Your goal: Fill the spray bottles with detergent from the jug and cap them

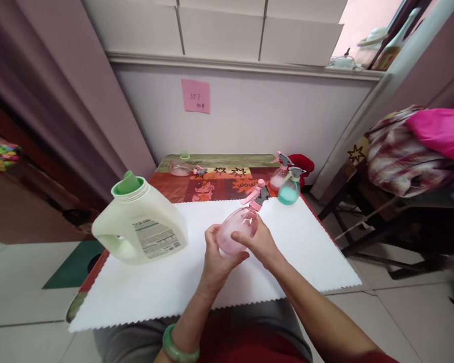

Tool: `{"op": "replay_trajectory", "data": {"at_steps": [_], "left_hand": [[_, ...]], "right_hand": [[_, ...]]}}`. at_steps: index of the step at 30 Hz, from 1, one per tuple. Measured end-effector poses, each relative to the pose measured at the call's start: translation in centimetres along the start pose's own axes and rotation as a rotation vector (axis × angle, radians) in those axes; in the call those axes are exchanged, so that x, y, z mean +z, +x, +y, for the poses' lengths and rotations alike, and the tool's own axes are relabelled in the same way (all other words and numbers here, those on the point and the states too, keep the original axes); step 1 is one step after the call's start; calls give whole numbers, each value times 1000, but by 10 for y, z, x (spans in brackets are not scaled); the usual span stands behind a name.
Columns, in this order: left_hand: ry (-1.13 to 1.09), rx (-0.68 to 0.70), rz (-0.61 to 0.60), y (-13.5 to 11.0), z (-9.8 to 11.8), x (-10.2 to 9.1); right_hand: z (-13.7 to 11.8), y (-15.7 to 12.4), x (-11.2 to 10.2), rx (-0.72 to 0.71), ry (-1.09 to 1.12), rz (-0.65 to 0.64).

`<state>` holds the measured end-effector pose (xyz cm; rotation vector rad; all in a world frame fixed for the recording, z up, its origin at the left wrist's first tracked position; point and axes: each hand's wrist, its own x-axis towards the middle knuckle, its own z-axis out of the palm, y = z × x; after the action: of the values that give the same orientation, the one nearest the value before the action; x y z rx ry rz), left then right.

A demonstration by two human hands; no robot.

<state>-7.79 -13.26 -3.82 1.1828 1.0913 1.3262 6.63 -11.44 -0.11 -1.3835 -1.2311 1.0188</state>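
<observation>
Between both hands is a pink see-through spray bottle, tilted with its pink and grey trigger head up to the right. My left hand grips its lower left side and base. Around its right side wraps my right hand, thumb across the front. Pale, cloudy contents show inside. The bottle is above a white cloth. To the left stands a large whitish jug with a printed label and a green piece in its open mouth.
At the table's back right stand a pink spray bottle and a teal one. Another clear pink bottle lies at the back left. A chair piled with clothes is on the right. A wall closes off the far side.
</observation>
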Motion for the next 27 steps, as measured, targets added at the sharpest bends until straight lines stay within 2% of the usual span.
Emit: {"op": "replay_trajectory", "data": {"at_steps": [2,5,7,9,11,13,17,21,24,26,27], "left_hand": [[157,30,-45,4,-7,-2],[323,10,-38,13,-17,-15],[432,-3,-14,20,-24,-30],[566,46,-27,26,-33,-47],[665,129,-59,32,-42,-61],[751,209,-89,35,-52,-71],[927,350,-118,35,-68,-77],[1021,419,-102,32,-77,-77],[1031,431,-108,29,-79,-78],[1024,430,-113,28,-79,-77],[1024,428,-113,27,-79,-76]], "right_hand": [[12,11,-16,31,28,71],[34,34,-57,71,-14,277],[46,51,-90,52,-216,408],[56,65,-121,77,-474,535],[64,77,-144,111,-571,587],[72,84,-158,151,-625,619],[89,93,-167,179,-647,615],[103,88,-164,126,-597,608],[111,68,-153,-7,-508,775],[113,49,-139,-170,-458,925],[111,39,-131,-255,-457,941]]}}
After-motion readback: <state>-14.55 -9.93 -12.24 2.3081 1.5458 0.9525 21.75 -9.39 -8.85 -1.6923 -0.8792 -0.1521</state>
